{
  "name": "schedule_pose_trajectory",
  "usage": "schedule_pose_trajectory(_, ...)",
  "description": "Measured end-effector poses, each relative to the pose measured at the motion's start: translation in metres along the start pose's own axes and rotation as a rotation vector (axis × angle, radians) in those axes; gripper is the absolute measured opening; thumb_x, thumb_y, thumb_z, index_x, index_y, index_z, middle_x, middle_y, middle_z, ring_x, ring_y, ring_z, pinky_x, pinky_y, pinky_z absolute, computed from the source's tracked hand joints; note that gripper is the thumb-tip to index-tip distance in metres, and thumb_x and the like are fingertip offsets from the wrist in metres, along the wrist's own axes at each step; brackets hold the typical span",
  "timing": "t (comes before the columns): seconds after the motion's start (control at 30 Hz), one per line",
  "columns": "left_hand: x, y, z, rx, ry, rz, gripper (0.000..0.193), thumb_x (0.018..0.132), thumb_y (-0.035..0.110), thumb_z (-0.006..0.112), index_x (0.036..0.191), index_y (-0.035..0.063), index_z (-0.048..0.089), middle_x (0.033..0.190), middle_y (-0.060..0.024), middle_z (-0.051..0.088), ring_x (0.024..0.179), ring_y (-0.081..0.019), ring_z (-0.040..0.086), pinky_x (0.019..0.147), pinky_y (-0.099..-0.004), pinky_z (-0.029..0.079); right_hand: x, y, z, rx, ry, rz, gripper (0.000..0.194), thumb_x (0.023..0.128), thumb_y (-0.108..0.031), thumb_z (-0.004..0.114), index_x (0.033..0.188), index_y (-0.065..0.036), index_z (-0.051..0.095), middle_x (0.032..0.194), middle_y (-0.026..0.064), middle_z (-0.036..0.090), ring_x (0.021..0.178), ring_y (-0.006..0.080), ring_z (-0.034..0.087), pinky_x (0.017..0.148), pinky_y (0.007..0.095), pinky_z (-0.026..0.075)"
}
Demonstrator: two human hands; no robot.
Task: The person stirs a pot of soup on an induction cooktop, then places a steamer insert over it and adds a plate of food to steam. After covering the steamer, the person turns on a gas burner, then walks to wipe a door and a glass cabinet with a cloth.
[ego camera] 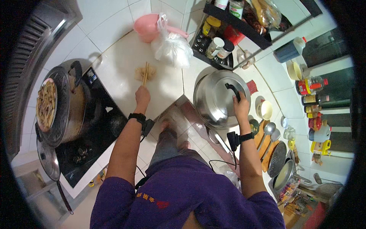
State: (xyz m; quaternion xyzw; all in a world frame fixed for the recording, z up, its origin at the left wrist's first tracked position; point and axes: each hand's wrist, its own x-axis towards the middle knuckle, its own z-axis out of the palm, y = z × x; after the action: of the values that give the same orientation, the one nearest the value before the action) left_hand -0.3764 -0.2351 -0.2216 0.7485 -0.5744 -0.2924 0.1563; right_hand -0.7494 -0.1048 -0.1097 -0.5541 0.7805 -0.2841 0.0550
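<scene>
My left hand (142, 96) grips a pair of wooden chopsticks (146, 73) over the pale corner counter. Their tips lie over a small yellowish-brown patch or cloth (139, 73); which of these it is I cannot tell. My right hand (241, 105) is closed around the black handle (233, 90) of a large domed steel lid (214, 97), at the counter on the right. Whether a pot is beneath the lid is hidden. At the left a large steel steamer pot (75, 106) stands on the black cooktop (85, 157), with a plate of sliced food (46, 104) on its perforated tray.
A pink plastic colander or basin (145, 25) and a white plastic bag (173, 50) sit at the back. Right of them stands a black spice rack (237, 24). A bowl (264, 110), ladle (269, 128), cutting board (267, 148) and pan (283, 175) line the right counter. A glass lid (48, 160) lies left.
</scene>
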Motion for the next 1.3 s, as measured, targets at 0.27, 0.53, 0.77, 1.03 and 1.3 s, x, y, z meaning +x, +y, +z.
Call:
schedule_pose_trajectory(0.27,0.04,0.003,0.02,0.155,-0.073,0.034,0.034,0.078,0.01,0.054,0.103,-0.0115,0.045,0.109,-0.0311,0.039,0.092,-0.0418,0.049,0.079,-0.0432,0.044,0.029,-0.003,0.0,0.208,-0.155,0.291,0.026,0.074,-0.018,0.066,0.087,0.004,0.062,0.069,0.0143,0.061,0.062,0.0161,0.055,0.062,0.0272,0.043)
schedule_pose_trajectory(0.53,-0.073,0.026,-0.015,0.008,0.286,0.246,0.055,0.073,0.015,0.062,0.119,-0.004,0.039,0.116,-0.0241,0.039,0.106,-0.0379,0.04,0.089,-0.0429,0.038,0.005,-0.055,-0.054,0.475,-0.122,0.094,0.019,0.077,-0.012,0.065,0.085,0.005,0.061,0.062,-0.0014,0.05,0.056,0.006,0.04,0.051,0.0209,0.033)
schedule_pose_trajectory(0.77,-0.197,0.018,-0.116,-0.287,0.578,0.366,0.033,0.07,0.001,0.062,0.102,0.0034,0.054,0.112,-0.0102,0.046,0.097,-0.0259,0.05,0.076,-0.0313,0.046,0.0,-0.177,-0.086,0.611,-0.35,-0.04,0.018,0.074,-0.01,0.066,0.087,0.002,0.063,0.064,-0.0041,0.051,0.059,0.0046,0.04,0.053,0.0188,0.031)
schedule_pose_trajectory(1.03,-0.281,-0.109,-0.28,-0.69,1.227,0.224,0.016,0.081,-0.001,0.053,0.097,0.0026,0.053,0.1,-0.0048,0.05,0.082,-0.0097,0.049,0.072,-0.0213,0.042,0.007,-0.43,-0.073,0.851,-0.627,-0.707,0.026,0.079,-0.014,0.062,0.103,-0.003,0.061,0.057,-0.0076,0.04,0.048,0.0031,0.032,0.044,0.0189,0.023)
schedule_pose_trajectory(1.3,-0.292,-0.217,-0.338,-0.799,1.196,0.183,0.018,0.08,-0.005,0.05,0.097,0.002,0.051,0.088,-0.0024,0.051,0.075,-0.0087,0.049,0.07,-0.0204,0.041,-0.022,-0.651,0.033,0.867,-0.767,-0.762,0.025,0.082,-0.012,0.059,0.104,-0.001,0.06,0.061,-0.006,0.044,0.051,0.0033,0.034,0.045,0.0195,0.025)
